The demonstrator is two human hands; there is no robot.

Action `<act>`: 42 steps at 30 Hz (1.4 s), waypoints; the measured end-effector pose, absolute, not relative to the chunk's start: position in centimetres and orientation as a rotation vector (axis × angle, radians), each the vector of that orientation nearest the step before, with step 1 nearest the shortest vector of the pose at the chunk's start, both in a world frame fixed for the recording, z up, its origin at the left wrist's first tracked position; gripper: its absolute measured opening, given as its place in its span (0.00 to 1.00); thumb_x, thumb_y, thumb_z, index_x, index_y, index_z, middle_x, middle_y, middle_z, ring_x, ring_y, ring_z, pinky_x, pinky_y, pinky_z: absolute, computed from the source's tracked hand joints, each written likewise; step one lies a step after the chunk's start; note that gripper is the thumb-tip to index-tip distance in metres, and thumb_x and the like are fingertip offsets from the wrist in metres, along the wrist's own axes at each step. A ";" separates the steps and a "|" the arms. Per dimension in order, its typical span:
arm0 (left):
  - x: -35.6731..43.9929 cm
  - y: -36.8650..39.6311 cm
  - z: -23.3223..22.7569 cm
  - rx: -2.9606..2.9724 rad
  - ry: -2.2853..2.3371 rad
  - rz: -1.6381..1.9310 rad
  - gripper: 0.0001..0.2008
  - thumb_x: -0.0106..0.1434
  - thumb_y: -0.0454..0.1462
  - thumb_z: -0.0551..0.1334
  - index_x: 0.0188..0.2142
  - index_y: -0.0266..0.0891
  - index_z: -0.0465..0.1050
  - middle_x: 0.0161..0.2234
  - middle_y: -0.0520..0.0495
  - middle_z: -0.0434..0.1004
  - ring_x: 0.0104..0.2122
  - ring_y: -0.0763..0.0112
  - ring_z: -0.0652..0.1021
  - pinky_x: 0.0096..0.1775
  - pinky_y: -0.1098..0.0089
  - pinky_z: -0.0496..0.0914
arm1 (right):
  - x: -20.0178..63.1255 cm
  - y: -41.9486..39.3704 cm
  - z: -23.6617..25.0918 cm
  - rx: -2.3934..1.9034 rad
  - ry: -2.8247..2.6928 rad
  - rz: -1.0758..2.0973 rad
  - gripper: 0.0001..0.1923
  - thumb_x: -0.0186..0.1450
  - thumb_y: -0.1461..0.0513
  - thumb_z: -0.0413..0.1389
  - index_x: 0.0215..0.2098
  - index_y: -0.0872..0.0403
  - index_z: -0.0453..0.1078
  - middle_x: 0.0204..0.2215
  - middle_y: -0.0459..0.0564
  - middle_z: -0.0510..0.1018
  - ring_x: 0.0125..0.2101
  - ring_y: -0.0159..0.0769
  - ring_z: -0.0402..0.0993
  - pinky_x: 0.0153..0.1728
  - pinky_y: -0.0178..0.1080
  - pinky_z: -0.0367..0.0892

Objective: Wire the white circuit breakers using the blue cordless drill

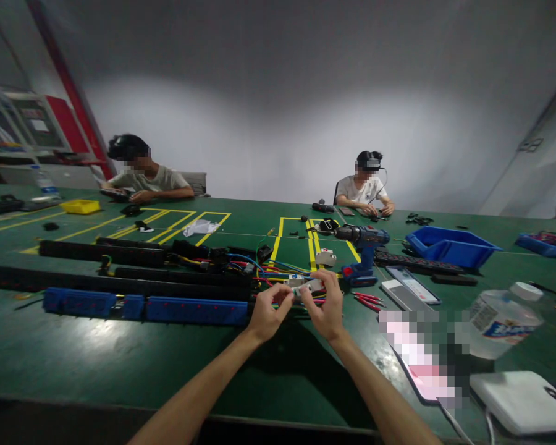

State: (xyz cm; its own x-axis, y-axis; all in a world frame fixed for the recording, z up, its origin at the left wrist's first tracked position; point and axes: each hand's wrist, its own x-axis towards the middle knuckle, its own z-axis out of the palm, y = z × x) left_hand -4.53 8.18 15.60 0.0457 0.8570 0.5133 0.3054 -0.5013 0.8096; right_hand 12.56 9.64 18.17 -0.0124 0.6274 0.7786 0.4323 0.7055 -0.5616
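Both of my hands are raised over the near side of the table, close together. Between them is a small light-grey block (309, 287) that looks like a circuit breaker; much of it is covered by fingers. My left hand (269, 311) is closed in a pinch at its left end. At the right end, my right hand (324, 306) grips it with thumb and fingers. Coloured wires (259, 272) lie just behind the hands, running from long black strips (185, 281). A similar white block (325, 257) stands on the table beyond them.
A blue power-strip-like bar (197, 310) lies at left. A cordless drill (362, 247) stands behind my right hand, near red-handled pliers (369, 301). Rightward are phones (410, 295), a blue bin (449, 244), a bottle (500, 324) and a white box (523, 400). Two people sit opposite.
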 end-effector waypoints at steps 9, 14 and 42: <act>-4.8 9.4 14.3 1.569 1.110 1.335 0.14 0.59 0.47 0.67 0.29 0.37 0.74 0.26 0.48 0.76 0.25 0.71 0.74 0.28 0.73 0.67 | 12.1 9.3 17.3 -0.749 -1.832 -0.006 0.12 0.62 0.63 0.60 0.44 0.47 0.70 0.45 0.52 0.73 0.48 0.43 0.71 0.49 0.48 0.70; -5.2 9.5 14.4 1.574 1.063 1.202 0.16 0.57 0.48 0.67 0.26 0.37 0.73 0.22 0.49 0.75 0.23 0.70 0.74 0.27 0.72 0.66 | 12.0 9.2 17.0 -0.759 -1.880 -0.025 0.10 0.63 0.63 0.60 0.43 0.48 0.71 0.42 0.51 0.75 0.45 0.42 0.71 0.47 0.47 0.69; -8.1 8.2 16.7 2.662 1.535 0.415 0.08 0.64 0.43 0.63 0.39 0.52 0.82 0.44 0.50 0.71 0.36 0.68 0.76 0.33 0.70 0.65 | 12.4 10.5 16.3 -1.131 -1.819 0.247 0.17 0.68 0.58 0.51 0.22 0.52 0.61 0.19 0.41 0.65 0.22 0.29 0.60 0.26 0.34 0.51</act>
State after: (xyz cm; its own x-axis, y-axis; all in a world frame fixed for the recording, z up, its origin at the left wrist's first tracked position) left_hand -8.06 8.15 16.67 0.4743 0.8550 0.2097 0.8442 -0.5093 0.1672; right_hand 12.40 10.46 16.27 -0.1256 0.7824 0.6099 0.5915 0.5526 -0.5871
